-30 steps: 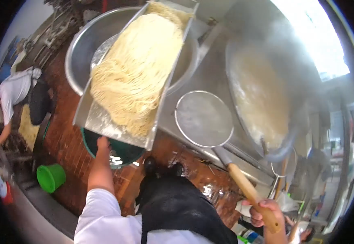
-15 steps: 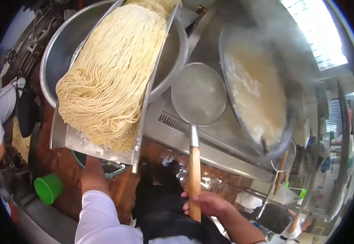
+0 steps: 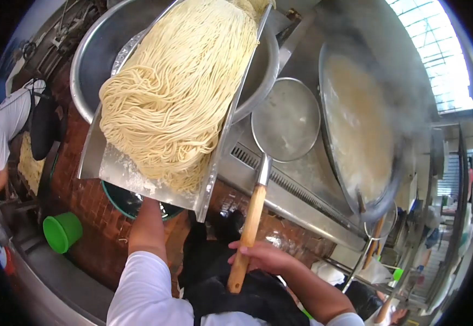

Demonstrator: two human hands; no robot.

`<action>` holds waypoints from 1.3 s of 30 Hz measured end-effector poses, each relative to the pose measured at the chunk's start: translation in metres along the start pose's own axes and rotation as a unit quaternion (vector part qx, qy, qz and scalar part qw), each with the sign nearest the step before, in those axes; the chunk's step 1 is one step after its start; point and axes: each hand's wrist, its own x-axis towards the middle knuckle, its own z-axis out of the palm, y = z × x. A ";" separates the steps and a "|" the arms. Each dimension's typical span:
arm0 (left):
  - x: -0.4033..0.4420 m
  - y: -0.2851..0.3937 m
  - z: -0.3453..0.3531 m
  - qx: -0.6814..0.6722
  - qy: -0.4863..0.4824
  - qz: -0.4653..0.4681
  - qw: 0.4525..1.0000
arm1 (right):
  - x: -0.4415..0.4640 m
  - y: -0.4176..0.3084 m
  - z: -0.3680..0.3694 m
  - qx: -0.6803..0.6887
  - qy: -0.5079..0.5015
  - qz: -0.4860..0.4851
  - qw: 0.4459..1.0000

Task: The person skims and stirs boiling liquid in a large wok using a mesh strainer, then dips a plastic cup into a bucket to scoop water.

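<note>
My right hand (image 3: 266, 256) is closed around the wooden handle of a long-handled strainer (image 3: 286, 119). Its round metal head lies over the steel counter, between a big bowl and a steaming wok. A heap of pale noodles (image 3: 176, 103) rests on a floury metal tray (image 3: 130, 171), whose upper part lies across a large metal bowl (image 3: 84, 111). My left forearm reaches up below the tray's near edge; the tray hides my left hand, so its fingers cannot be seen.
The wok (image 3: 380, 206) at right holds cloudy, steaming liquid. A grate (image 3: 312, 195) runs along the counter front. On the brick floor are a green bucket (image 3: 62, 232) and a dark teal tub (image 3: 118, 201). One person (image 3: 16, 125) bends at far left; another (image 3: 391, 315) is at lower right.
The strainer has tilted, its handle end swinging left with my right hand still on it. The tray, noodles, bowl and wok all appear farther right as the view shifts.
</note>
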 end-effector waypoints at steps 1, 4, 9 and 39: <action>-0.002 -0.013 0.015 0.037 0.014 0.039 0.998 | -0.001 -0.001 0.000 -0.025 0.023 -0.004 0.999; -0.010 -0.064 0.063 0.131 0.069 0.160 0.976 | -0.004 -0.004 -0.002 -0.074 0.085 -0.015 0.994; -0.069 0.075 -0.107 0.015 0.027 0.157 0.987 | -0.004 -0.008 -0.002 -0.111 0.165 -0.050 0.979; -0.260 0.279 -0.312 0.053 -0.130 0.363 0.921 | -0.055 -0.007 -0.078 -0.174 0.145 -0.258 0.939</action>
